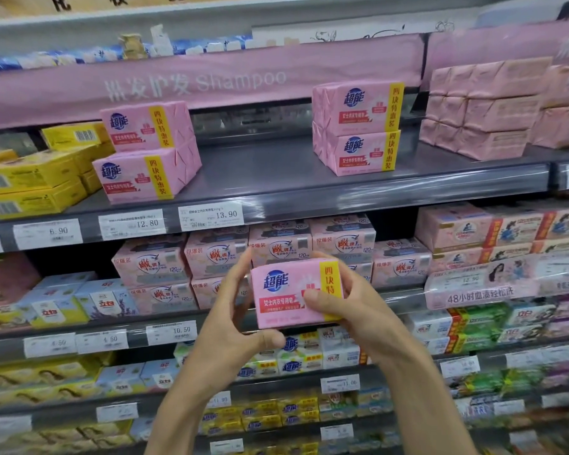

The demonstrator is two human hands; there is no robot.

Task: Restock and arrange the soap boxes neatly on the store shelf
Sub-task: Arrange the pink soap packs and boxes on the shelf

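A pink soap box point(288, 292) with a blue logo and a yellow side strip is held in front of the lower shelves. My left hand point(234, 318) grips its left end, thumb under the bottom edge. My right hand point(345, 310) grips its right end, thumb across the front. On the grey shelf point(260, 178) above stand two stacks of the same pink boxes, two high each: one on the left point(145, 152) and one on the right point(358, 126). A bare stretch of shelf lies between them.
Yellow soap boxes point(37, 178) sit left of the left stack. Plain pink packs point(483, 110) are stacked at the shelf's right end. A pink Shampoo banner point(197, 83) hangs above. Price tags point(211, 216) line the shelf edge. Lower shelves are packed with other soaps.
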